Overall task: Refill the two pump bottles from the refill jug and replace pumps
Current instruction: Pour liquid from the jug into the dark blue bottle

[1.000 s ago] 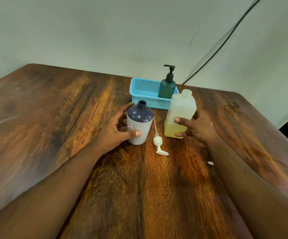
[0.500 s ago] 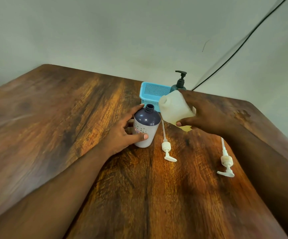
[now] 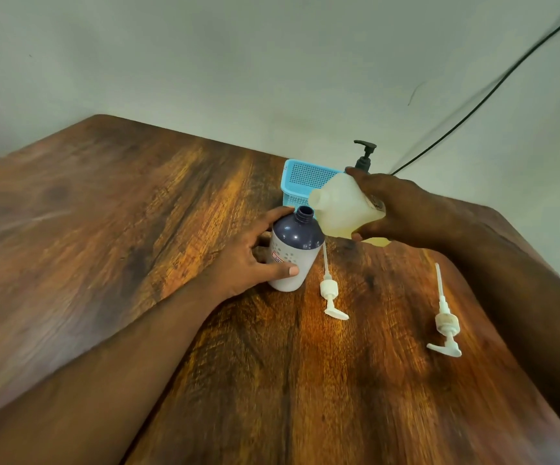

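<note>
One wooden table point(image 3: 137, 263) carries everything. A blue mesh basket point(image 3: 300, 177) is set behind the navy-topped bottle point(image 3: 293, 253), and a dark pump bottle point(image 3: 364, 156) is seen beyond it. The refill jug point(image 3: 342, 209) is held tilted, spout above and right of the bottle's open neck, grasped by the right hand point(image 3: 402, 209). The bottle is held upright by the left hand point(image 3: 248, 263), fingers wrapped round it. One white pump point(image 3: 330, 290) lies just right of the bottle; another pump point(image 3: 444, 320) lies farther right.
</note>
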{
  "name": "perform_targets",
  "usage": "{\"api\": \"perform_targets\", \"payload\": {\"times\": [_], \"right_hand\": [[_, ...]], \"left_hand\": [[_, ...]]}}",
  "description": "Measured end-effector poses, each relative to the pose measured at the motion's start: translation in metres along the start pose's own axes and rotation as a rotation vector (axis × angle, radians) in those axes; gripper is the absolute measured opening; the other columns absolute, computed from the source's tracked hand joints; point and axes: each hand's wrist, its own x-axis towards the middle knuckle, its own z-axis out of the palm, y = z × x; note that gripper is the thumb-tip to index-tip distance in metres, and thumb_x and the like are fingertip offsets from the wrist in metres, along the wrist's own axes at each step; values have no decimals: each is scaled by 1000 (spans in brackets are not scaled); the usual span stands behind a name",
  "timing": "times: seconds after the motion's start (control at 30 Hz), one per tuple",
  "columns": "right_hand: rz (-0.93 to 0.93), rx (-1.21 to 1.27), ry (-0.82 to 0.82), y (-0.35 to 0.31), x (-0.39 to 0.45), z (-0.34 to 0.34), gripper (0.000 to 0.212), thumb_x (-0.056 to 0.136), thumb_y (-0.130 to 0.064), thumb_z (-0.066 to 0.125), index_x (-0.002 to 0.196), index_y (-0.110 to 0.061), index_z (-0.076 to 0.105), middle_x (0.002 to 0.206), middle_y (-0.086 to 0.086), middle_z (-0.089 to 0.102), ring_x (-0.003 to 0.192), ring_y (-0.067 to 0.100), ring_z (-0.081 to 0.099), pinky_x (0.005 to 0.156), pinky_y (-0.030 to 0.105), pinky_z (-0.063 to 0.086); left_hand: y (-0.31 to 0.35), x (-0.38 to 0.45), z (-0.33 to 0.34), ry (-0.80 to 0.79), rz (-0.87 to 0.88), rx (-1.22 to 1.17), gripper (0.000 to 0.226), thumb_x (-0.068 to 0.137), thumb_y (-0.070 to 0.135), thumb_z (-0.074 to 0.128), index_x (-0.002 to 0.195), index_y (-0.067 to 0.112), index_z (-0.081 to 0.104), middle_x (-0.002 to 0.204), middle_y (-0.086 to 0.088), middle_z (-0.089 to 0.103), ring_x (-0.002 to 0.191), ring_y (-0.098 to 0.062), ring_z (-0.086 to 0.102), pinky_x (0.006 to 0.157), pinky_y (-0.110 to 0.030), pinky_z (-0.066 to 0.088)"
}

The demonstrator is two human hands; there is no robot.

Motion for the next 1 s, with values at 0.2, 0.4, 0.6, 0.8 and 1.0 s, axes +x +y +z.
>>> {"api": "perform_targets", "payload": {"times": [0.2, 0.4, 0.6, 0.8, 1.0], "right_hand": [[3, -4, 3, -2, 2, -1, 92, 77, -26, 79, 149, -30, 22, 143, 2, 46, 125, 26, 49, 98, 40, 47], [21, 63, 21, 0, -1, -1, 89, 76, -27, 79, 147, -31, 27, 142, 0, 47, 119, 27, 54, 82, 35, 57], [33, 95, 21, -3, -7, -2, 92, 77, -26, 79, 150, -31, 22, 143, 0, 44, 115, 22, 53, 66, 24, 58], [32, 27, 10, -4, -10, -4, 87, 77, -23, 79, 147, -28, 28, 144, 0, 46, 125, 25, 49, 99, 37, 45], [22, -34, 0, -3, -9, -5, 90, 76, -25, 80, 148, -28, 26, 143, 0, 47, 124, 25, 49, 97, 38, 47]], "left_hand": [[3, 0, 3, 87, 48, 103, 91, 68, 33, 89, 139, 45, 34, 129, 18, 43, 110, 6, 51, 75, -4, 48], [10, -1, 2, 78, 27, -173, 51, 101, 20, 53, 142, 39, 28, 133, 18, 46, 116, 18, 50, 87, -6, 46], [5, 0, 0, 24, -12, -214, 66, 83, 38, 69, 142, 18, 49, 134, 0, 60, 124, -11, 58, 99, -29, 52], [5, 1, 2, 144, 19, -117, 68, 64, 51, 78, 126, 33, 57, 122, 18, 62, 112, 1, 60, 90, -15, 50], [9, -2, 2, 158, 71, -27, 73, 65, 55, 75, 130, 41, 46, 129, 20, 50, 117, 15, 49, 90, -8, 45]]}}
